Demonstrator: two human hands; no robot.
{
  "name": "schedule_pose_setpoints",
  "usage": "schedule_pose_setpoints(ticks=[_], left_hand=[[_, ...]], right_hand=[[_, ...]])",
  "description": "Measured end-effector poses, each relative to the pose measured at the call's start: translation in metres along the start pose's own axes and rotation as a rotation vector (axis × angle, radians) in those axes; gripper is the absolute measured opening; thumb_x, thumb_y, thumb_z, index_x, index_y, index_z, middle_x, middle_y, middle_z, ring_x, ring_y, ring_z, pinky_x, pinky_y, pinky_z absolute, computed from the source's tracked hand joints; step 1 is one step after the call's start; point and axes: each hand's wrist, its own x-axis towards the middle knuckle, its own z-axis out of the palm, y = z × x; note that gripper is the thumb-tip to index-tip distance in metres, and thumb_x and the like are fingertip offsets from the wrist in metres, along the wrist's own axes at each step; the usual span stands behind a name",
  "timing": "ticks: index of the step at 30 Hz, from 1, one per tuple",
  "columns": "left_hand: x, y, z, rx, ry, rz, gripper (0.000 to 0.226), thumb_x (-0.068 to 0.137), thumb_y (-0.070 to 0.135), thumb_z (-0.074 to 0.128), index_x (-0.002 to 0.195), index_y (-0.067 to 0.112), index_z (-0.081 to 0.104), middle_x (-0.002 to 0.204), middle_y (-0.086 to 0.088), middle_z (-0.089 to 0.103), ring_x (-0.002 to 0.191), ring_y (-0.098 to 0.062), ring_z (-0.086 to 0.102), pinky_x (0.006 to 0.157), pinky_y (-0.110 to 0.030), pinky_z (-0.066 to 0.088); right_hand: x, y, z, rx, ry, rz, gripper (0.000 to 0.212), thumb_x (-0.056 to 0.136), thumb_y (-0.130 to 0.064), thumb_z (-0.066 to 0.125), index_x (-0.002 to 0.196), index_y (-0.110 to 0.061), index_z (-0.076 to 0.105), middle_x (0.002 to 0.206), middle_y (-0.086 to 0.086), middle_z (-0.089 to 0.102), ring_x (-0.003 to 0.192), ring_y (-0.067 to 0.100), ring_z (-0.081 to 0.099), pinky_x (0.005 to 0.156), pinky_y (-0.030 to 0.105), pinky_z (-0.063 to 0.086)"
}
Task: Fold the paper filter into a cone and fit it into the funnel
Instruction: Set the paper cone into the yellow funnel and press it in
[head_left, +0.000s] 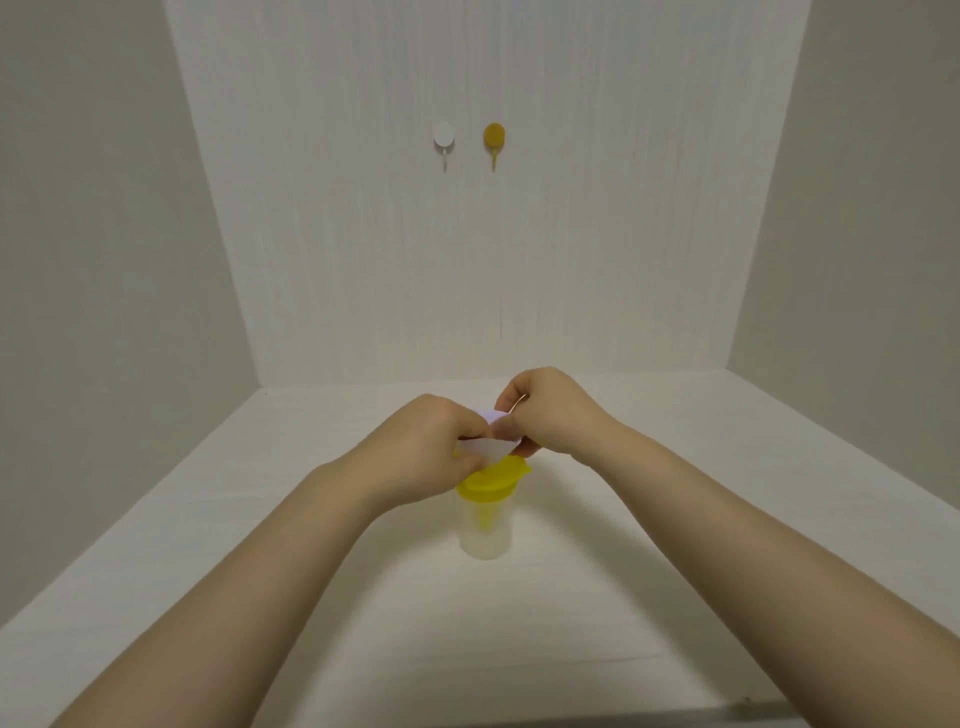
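Head view, centre of frame: the left hand (431, 441) and right hand (545, 410) each pinch the folded white paper filter (491, 447), fingers curled round its edges, just above the yellow plastic funnel (493, 475) seated in a clear plastic cup (483, 535) on the white tabletop (571, 597).

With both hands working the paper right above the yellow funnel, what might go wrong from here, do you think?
Both hands, left hand and right hand, pinch the paper filter just above the yellow funnel, which sits on a clear cup that nothing steadies. A knock might tip it. The thin paper might also tear or unfold.
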Motion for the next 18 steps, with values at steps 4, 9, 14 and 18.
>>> schedule_pose_setpoints(ticks=[4, 9, 14, 18], left_hand=[[-0.0014, -0.0017, 0.0026, 0.009, -0.046, 0.002, 0.019, 0.084, 0.021, 0.053, 0.084, 0.009, 0.069, 0.083, -0.016, 0.067, 0.068, -0.024, 0.051, 0.062, -0.032, 0.043], [-0.0043, -0.0035, 0.0055, 0.013, -0.085, 0.009, 0.022, 0.085, 0.019, 0.049, 0.079, 0.005, 0.064, 0.073, -0.017, 0.057, 0.054, -0.015, 0.035, 0.056, -0.027, 0.03], [-0.0063, -0.0042, 0.0064, -0.012, -0.11, 0.014, 0.028, 0.088, 0.023, 0.046, 0.073, 0.003, 0.059, 0.063, -0.006, 0.043, 0.048, -0.013, 0.029, 0.051, -0.026, 0.024], [-0.0079, -0.0057, 0.0072, -0.017, -0.13, 0.032, 0.028, 0.089, 0.02, 0.045, 0.069, 0.003, 0.054, 0.063, -0.007, 0.041, 0.052, -0.014, 0.029, 0.054, -0.028, 0.025]], right_hand=[[-0.0005, 0.0028, 0.0017, -0.01, 0.005, -0.002, 0.02, 0.073, 0.001, 0.055, 0.06, -0.014, 0.055, 0.058, 0.006, 0.058, 0.049, 0.017, 0.058, 0.05, 0.021, 0.045], [0.0018, 0.0027, 0.0015, -0.074, -0.011, 0.008, 0.019, 0.07, 0.002, 0.055, 0.058, -0.012, 0.057, 0.055, 0.005, 0.057, 0.047, 0.016, 0.054, 0.049, 0.021, 0.044], [0.0038, 0.0048, 0.0017, -0.136, -0.028, 0.029, 0.017, 0.07, 0.001, 0.056, 0.058, -0.011, 0.058, 0.051, 0.004, 0.056, 0.044, 0.014, 0.051, 0.046, 0.02, 0.042], [0.0047, 0.007, 0.0019, -0.137, -0.046, 0.031, 0.011, 0.071, 0.001, 0.059, 0.063, -0.007, 0.06, 0.053, 0.006, 0.056, 0.047, 0.016, 0.052, 0.05, 0.021, 0.044]])
